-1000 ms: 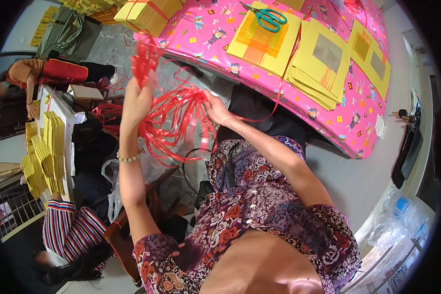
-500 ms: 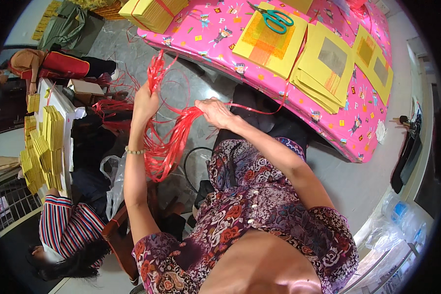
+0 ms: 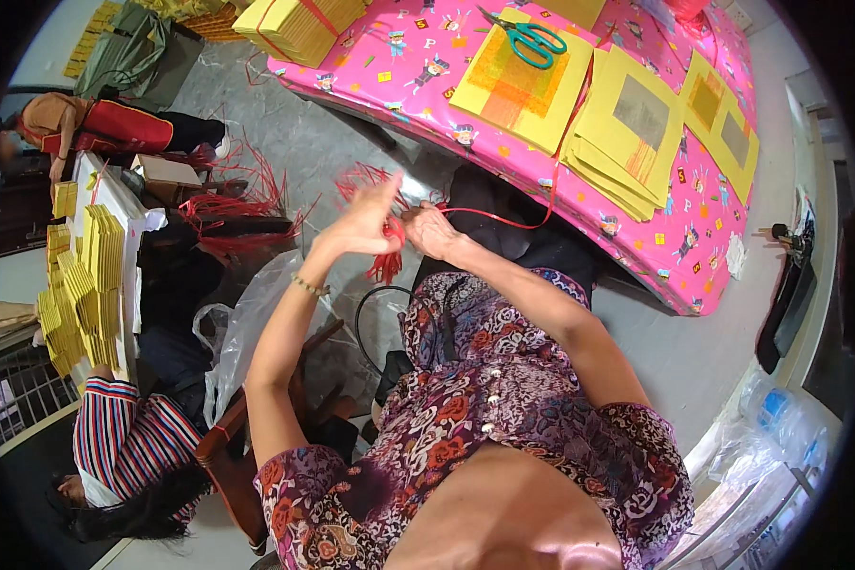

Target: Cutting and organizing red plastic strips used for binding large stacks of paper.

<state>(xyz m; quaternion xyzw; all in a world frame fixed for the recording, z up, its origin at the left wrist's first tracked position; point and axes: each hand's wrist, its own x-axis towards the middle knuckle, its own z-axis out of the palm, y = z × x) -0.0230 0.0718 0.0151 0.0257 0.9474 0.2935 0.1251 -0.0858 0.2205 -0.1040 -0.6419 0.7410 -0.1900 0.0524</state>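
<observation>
Head view shows both bare hands raised close together over the grey floor, in front of the person's flowered dress. The left hand is mostly open, its fingers extended away from the body and its thumb set apart from them; how firmly it bears on the red strands cannot be told. The right hand has its fingers curled in, gripping the strands just beside the left palm. Part of this red bunch spreads out beyond the left hand, and a shorter part hangs on the near side, between the two hands and just below them. A beaded bracelet circles the left wrist.

From beside the right hand a thin red cord sags toward the pink-covered table and runs up over its edge, between a yellow sheet with an orange patch and a pile of yellow sheets. Teal-handled scissors lie on the sheet with the orange patch. Near the table's far left corner sits a tied yellow stack.

Loose red strands lie to the left, near a clear plastic bag. Farther left, folded yellow papers cover much of a white table, with a co-worker in striped sleeves beside it.
</observation>
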